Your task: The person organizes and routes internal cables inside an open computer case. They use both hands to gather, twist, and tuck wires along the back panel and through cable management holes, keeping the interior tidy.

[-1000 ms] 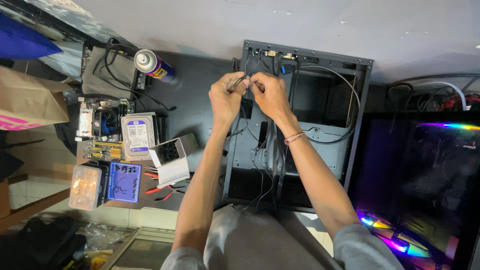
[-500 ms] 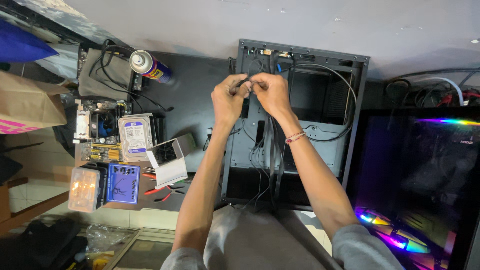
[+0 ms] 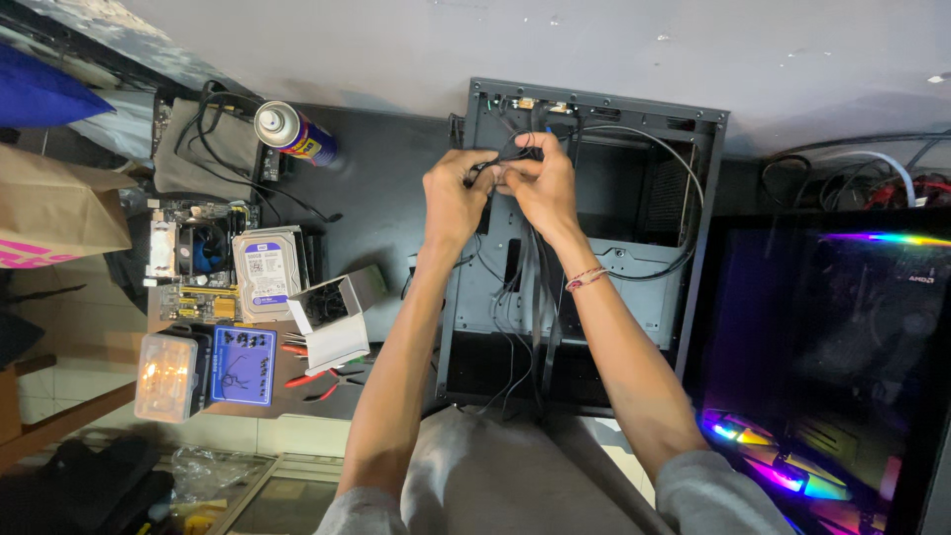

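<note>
An open dark grey computer case (image 3: 693,198) lies on its side in front of me, with black cables (image 3: 520,297) hanging through its middle. My left hand (image 3: 454,198) and my right hand (image 3: 540,183) meet over the upper part of the case. Both pinch the same bundle of thin black cables between their fingertips, near a small black connector (image 3: 485,166). A red thread band sits on my right wrist (image 3: 584,280). What lies under the fingers is hidden.
Left of the case stand a spray can (image 3: 292,134), a motherboard (image 3: 188,263), a hard drive (image 3: 265,272), an open white box (image 3: 332,312), red-handled pliers (image 3: 317,376) and a small parts box (image 3: 168,376). A second case with coloured lights (image 3: 822,376) stands at the right.
My two hands have come closer together on the cables and shifted slightly upward over the case. Nothing else has moved.
</note>
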